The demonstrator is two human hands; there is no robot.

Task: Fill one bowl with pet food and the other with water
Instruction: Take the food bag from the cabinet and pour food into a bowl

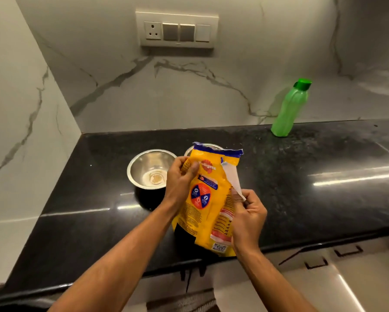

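Note:
A yellow pet food bag [208, 199] stands upright on the black counter [301, 176]. My left hand [180, 181] grips its upper left edge. My right hand [248, 216] pinches a torn white strip [231, 179] that peels down from the bag's top right side. An empty steel bowl [149, 168] sits just left of the bag. A second steel bowl [205, 147] is mostly hidden behind the bag's top; only its rim shows. A green water bottle [289, 108] with its cap on stands at the back right against the wall.
Marble walls close the counter at the back and on the left, forming a corner. A switch and socket panel [177, 30] hangs on the back wall. Drawer fronts with dark handles [346, 252] lie below the counter's front edge.

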